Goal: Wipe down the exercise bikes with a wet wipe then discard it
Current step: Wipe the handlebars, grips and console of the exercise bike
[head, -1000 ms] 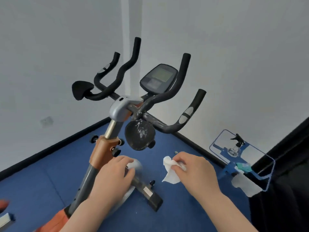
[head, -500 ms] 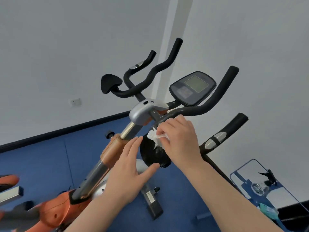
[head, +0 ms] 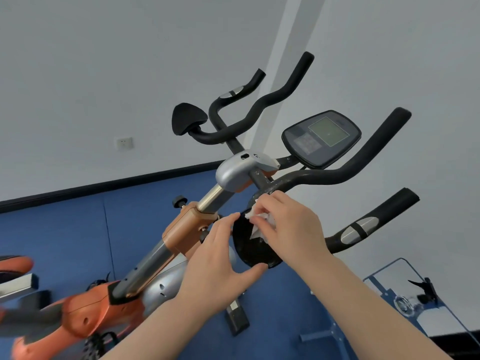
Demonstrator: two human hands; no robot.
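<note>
- Your right hand [head: 291, 229] pinches the wipe [head: 259, 224], crumpled, pressed on the upper part of the black pad [head: 249, 248] under the handlebar [head: 324, 175].
- Your left hand [head: 215, 266] cups the pad's left and lower rim, fingers fairly straight, thumb under the bottom edge; steadying, not clamped.
- Progress, my read: early to mid. You're on the pad; the handlebar near the clamp looks streaky, maybe damp. Grips, console [head: 322, 139] and frame [head: 153, 266] give no sign either way. Other bikes and discard are left.
- Bike: on the blue floor [head: 65, 229], post leans from lower left up to right, bars face the wall.
- Wipe: bunched, no clear long axis; a loose corner hangs down-left.
- No bin in view.
</note>
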